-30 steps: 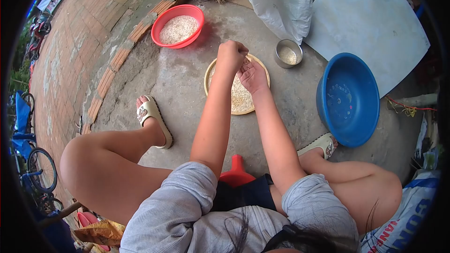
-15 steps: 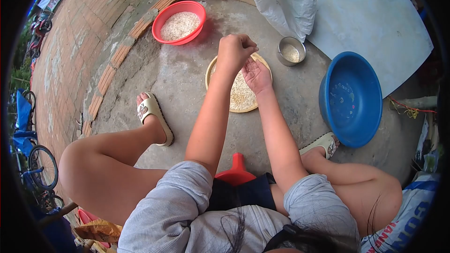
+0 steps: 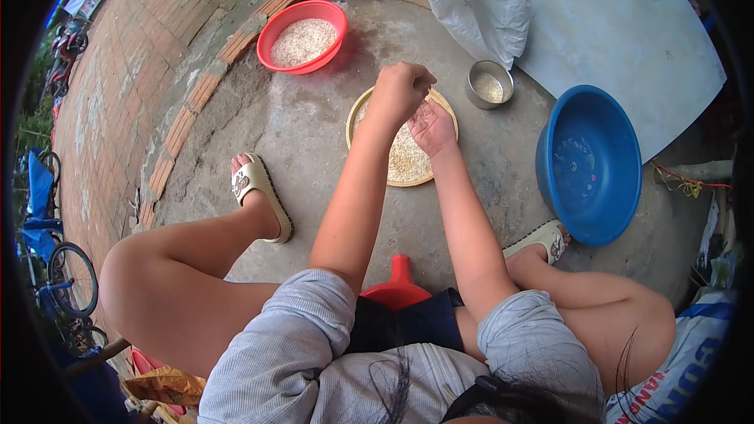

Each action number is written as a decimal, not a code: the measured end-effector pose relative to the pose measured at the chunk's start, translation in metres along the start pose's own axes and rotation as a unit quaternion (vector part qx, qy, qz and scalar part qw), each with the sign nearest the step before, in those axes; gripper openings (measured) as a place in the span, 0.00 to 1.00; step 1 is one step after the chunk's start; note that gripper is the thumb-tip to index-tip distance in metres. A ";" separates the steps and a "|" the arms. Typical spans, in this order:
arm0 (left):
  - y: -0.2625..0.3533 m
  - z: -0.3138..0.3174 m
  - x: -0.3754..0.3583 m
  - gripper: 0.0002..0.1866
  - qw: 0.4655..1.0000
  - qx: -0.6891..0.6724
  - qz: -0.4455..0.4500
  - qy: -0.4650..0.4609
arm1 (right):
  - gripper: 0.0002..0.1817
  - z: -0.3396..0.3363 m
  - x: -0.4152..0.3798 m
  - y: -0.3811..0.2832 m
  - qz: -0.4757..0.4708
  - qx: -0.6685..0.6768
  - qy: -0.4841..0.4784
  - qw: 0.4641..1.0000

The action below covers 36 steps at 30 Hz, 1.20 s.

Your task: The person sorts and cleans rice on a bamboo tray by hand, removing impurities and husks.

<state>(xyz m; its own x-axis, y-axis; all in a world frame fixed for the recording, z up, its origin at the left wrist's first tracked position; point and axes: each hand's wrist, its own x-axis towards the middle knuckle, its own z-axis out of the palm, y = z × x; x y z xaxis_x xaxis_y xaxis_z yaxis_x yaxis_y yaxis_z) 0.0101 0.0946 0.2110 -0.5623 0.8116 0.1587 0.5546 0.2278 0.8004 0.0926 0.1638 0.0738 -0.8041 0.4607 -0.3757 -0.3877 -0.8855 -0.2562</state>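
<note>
My left hand [image 3: 402, 94] is raised over a round woven tray [image 3: 349, 127] of pale grains that look like rice [image 3: 408, 159]. Its thumb and fingertips are pinched together; anything between them is too small to make out. Just below and to the right, my right hand [image 3: 433, 127] is turned palm up above the tray, fingers stretched out and slightly cupped. Whether a few grains lie on that palm is hard to see. Both wrists hide part of the tray and its grains.
Beyond the tray is a red basin [image 3: 302, 38] of pale grains. To the right are a small metal bowl [image 3: 489, 85] with some grains, a white sack [image 3: 475, 4] and a big blue basin [image 3: 589, 165]. A red plastic stool [image 3: 399, 286] shows beneath me.
My left hand has come down slightly toward the right palm. My right hand stays nearly where it was, and the whole view has shifted a little.
</note>
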 end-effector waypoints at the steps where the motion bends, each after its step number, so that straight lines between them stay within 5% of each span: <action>1: -0.001 0.000 0.000 0.07 1.000 0.002 -0.001 -0.011 | 0.21 0.003 -0.003 0.001 0.002 0.004 0.017 1.000; 6: -0.004 0.003 0.000 0.09 0.996 -0.050 -0.065 -0.027 | 0.21 0.008 -0.009 0.000 0.009 0.010 0.034 0.999; 12: -0.015 0.006 -0.001 0.11 0.992 0.107 0.028 -0.052 | 0.20 -0.002 -0.001 -0.003 0.010 0.006 0.006 1.000; 20: 0.000 0.005 0.000 0.09 0.992 -0.030 -0.096 -0.081 | 0.16 -0.001 -0.004 -0.001 0.016 0.000 0.031 0.999; 26: -0.003 0.005 0.003 0.12 0.983 0.029 -0.094 -0.153 | 0.16 -0.011 0.002 0.001 0.011 -0.003 0.015 1.000; 29: -0.012 0.010 -0.002 0.13 0.987 0.081 -0.025 -0.136 | 0.16 -0.003 -0.002 0.000 -0.007 -0.018 0.044 0.999; 33: -0.012 0.005 0.000 0.13 0.983 0.069 -0.045 -0.164 | 0.17 -0.001 -0.003 -0.004 -0.011 -0.027 0.045 0.999; 36: -0.014 -0.001 0.002 0.14 0.994 0.057 -0.039 -0.087 | 0.17 -0.003 0.003 -0.017 -0.007 0.012 0.051 0.999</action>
<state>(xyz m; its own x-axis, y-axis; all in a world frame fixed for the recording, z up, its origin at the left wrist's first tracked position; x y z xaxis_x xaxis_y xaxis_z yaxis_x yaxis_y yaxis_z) 0.0002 0.0926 0.2010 -0.4978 0.8672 -0.0122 0.5843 0.3457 0.7342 0.0983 0.1801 0.0740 -0.7482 0.4761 -0.4620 -0.4107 -0.8793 -0.2410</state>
